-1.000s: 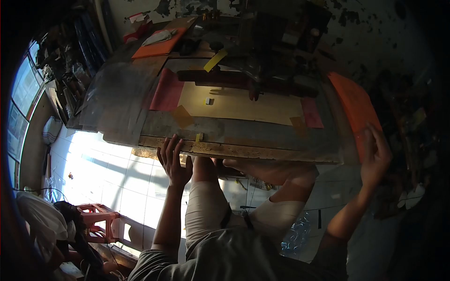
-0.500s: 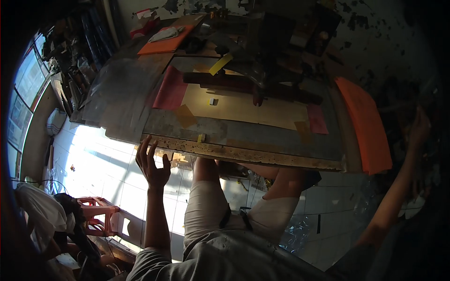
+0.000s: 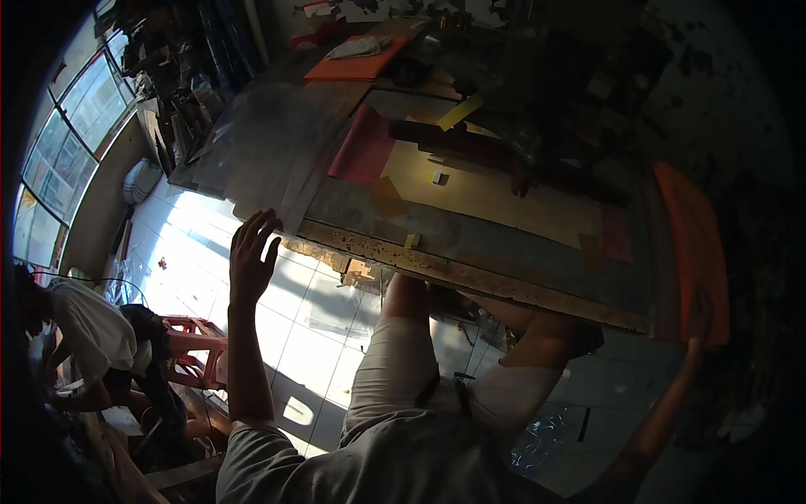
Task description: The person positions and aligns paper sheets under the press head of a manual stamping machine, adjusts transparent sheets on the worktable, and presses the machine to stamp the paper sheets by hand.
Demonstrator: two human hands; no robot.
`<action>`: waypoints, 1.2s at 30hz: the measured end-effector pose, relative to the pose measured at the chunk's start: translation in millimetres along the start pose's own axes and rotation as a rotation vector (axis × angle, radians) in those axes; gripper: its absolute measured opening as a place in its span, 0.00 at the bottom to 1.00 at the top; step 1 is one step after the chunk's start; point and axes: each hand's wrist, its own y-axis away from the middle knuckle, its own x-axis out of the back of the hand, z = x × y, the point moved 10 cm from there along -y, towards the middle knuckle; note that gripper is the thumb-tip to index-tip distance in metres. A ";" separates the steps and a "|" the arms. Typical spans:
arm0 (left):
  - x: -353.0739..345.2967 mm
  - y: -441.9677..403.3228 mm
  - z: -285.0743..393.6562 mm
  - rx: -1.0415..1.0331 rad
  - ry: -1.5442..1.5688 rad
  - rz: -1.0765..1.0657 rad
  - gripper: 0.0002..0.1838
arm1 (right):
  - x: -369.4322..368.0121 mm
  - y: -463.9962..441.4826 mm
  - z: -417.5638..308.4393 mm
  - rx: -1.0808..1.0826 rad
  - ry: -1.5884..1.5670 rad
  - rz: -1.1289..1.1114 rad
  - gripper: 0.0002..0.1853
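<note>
Head camera: right hand [image 3: 698,319] has returned to the orange sheets [image 3: 693,239].

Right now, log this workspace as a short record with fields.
Left hand: open, holding nothing visible, by the table's near-left edge
Right hand: at the near end of the right-hand orange sheet; grip unclear
Mid-table: yellow sheet, small pale block on it
Far left of table: another orange sheet, pale cloth-like item on top
Floor: red stool
Others: one person, lower left
Lighting: dim table, sunlit floor
</note>
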 end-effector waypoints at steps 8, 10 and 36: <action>11.4 -14.8 2.9 0.012 0.104 0.038 0.10 | 15.7 13.5 -25.9 -0.009 0.107 0.069 0.27; 15.3 -23.0 1.6 0.047 0.207 0.013 0.08 | 24.0 14.7 -49.9 -0.004 0.175 0.055 0.27; -12.7 -76.3 -105.5 0.546 0.991 -0.077 0.19 | -5.9 168.6 -905.0 1.177 -0.605 -0.110 0.42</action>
